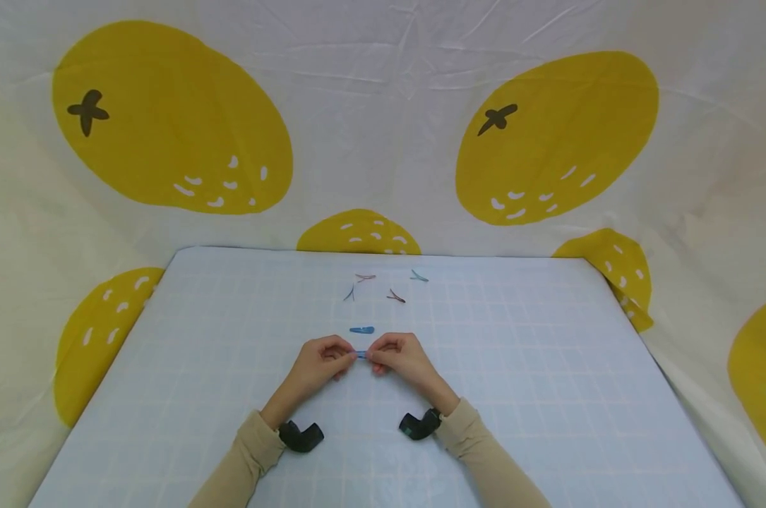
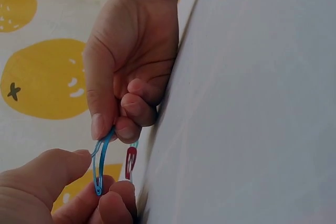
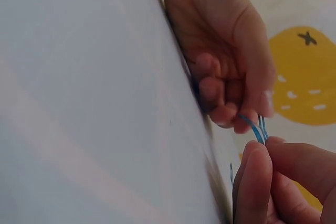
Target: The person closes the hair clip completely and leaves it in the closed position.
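Note:
Between the two hands is a blue snap hair clip (image 1: pixel 361 355). My left hand (image 1: pixel 319 363) pinches its left end, and my right hand (image 1: pixel 408 358) pinches the other end with thumb and fingers. In the left wrist view the held clip (image 2: pixel 103 156) shows its two halves spread apart. Fingertips cover part of it in the right wrist view. Just beyond the hands lies another blue hair clip (image 1: pixel 361 329), flat on the table.
Farther back on the white table (image 1: pixel 516 395) lie a red clip (image 1: pixel 366 276), a teal clip (image 1: pixel 419 276), a dark blue clip (image 1: pixel 349 293) and a dark red clip (image 1: pixel 396 296), all splayed. A fruit-print cloth (image 1: pixel 370 141) hangs behind the table.

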Available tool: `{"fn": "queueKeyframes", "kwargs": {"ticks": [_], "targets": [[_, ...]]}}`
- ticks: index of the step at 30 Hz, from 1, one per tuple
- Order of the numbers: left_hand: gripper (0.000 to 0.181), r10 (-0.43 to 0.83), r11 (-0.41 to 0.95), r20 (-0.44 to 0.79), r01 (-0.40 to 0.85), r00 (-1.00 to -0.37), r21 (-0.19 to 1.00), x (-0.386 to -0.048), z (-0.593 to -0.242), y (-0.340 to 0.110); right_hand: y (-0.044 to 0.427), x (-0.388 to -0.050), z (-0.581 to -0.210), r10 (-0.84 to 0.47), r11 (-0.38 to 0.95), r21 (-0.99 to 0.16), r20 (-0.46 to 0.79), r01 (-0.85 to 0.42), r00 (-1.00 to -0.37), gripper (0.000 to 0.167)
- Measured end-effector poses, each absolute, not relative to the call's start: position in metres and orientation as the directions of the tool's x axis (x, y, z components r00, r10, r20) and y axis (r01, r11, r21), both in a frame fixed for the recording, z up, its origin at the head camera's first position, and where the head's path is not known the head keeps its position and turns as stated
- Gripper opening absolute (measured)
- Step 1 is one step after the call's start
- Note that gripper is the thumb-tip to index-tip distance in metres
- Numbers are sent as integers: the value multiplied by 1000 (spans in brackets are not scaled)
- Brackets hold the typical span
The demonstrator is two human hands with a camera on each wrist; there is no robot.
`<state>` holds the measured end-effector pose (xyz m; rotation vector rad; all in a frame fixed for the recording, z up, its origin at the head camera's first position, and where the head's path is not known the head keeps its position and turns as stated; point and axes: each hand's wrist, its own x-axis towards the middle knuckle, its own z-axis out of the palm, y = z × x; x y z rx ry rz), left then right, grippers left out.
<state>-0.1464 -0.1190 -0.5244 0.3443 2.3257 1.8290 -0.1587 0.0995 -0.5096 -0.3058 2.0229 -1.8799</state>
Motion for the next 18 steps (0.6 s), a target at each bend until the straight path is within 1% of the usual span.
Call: {"fn": "queueKeyframes", "kwargs": {"ticks": [4, 10, 18], "targets": [[12, 292, 208, 15, 79, -956, 975, -148, -527, -121, 99, -158, -510, -390, 97, -991, -119, 88, -913, 11], [9, 306, 216, 19, 89, -952, 972, -147, -526, -120, 100, -158, -510, -393, 100, -993, -101, 66, -914, 11], [6, 278, 220, -9, 55, -961, 974, -147, -525, -119, 100, -159, -514, -397, 109, -994, -70, 28, -915, 14]]}}
